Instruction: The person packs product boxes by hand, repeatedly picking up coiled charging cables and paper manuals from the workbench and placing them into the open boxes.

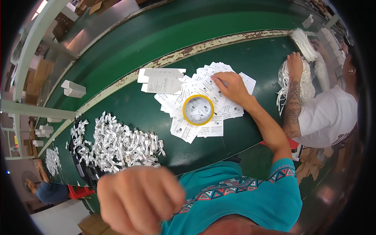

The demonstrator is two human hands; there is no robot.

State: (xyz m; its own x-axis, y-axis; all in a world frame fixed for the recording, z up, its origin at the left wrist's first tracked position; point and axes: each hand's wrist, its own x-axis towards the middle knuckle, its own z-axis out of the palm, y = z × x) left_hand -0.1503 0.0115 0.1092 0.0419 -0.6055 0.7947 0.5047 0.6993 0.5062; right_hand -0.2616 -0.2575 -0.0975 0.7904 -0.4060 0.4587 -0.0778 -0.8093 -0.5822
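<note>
My right hand (234,89) rests on a loose pile of printed white leaflets (213,129), its thumb and forefinger closed on the top leaflet. A roll of clear tape with a yellow rim (199,123) lies flat on the same pile. My left hand (139,197) is raised close to the camera, slightly blurred, with its fingers curled in. Anything inside that fist is hidden. Beyond the left hand lies a heap of white coiled cables (123,143). A flattened white box (162,80) touches the leaflets' far left edge.
A painted, chipped ledge (188,49) runs along the far side of the green table (180,152). A co-worker's tattooed arm (293,105) reaches over bundled white cables (303,45) at right. Another person (51,192) sits far left. A small white box (73,89) stands beyond the ledge.
</note>
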